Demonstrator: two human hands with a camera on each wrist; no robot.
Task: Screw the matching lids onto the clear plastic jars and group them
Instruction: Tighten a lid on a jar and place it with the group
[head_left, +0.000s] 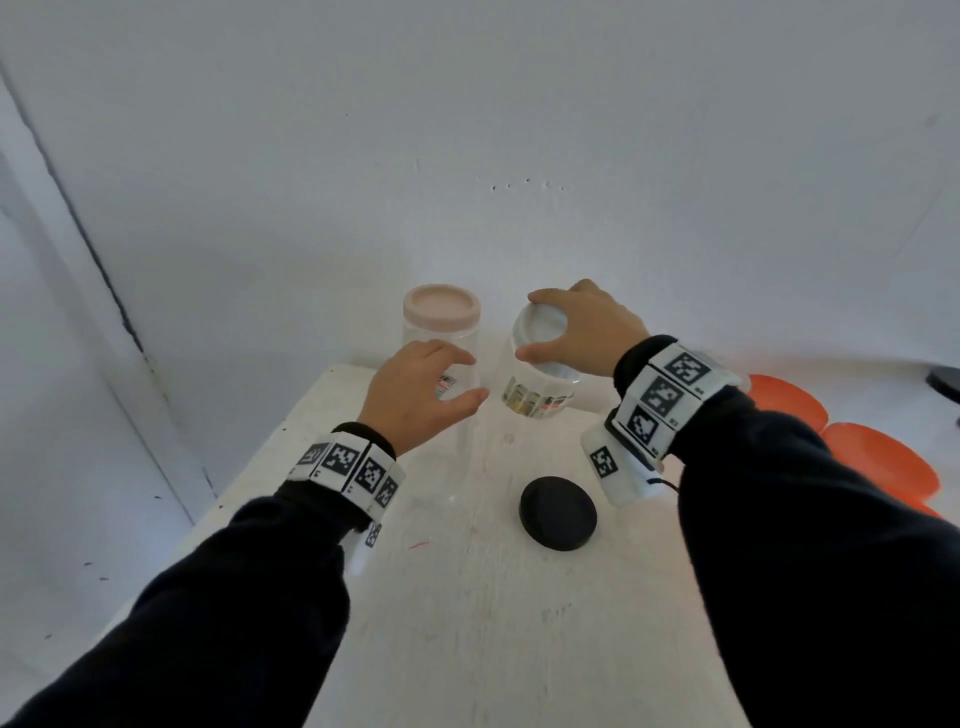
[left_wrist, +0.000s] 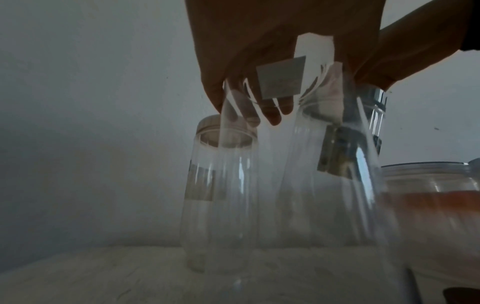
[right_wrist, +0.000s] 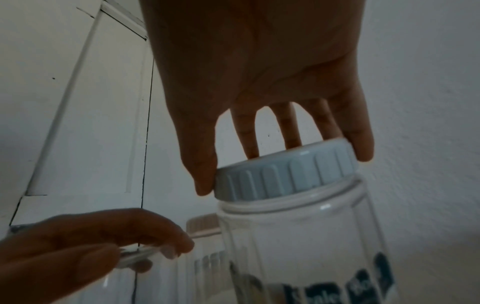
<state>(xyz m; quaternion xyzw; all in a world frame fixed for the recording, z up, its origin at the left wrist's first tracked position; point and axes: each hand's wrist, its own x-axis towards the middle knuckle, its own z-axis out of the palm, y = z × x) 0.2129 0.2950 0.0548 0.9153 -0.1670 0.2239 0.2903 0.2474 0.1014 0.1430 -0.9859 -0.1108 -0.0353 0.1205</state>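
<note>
Both arms in long black sleeves down to the wrists, hands bare. Each wrist wears a white band of square black-and-white fiducial tags, several side by side. Right wrist band also carries a white block unit with its own tag and a thin black cable at its base.
</note>
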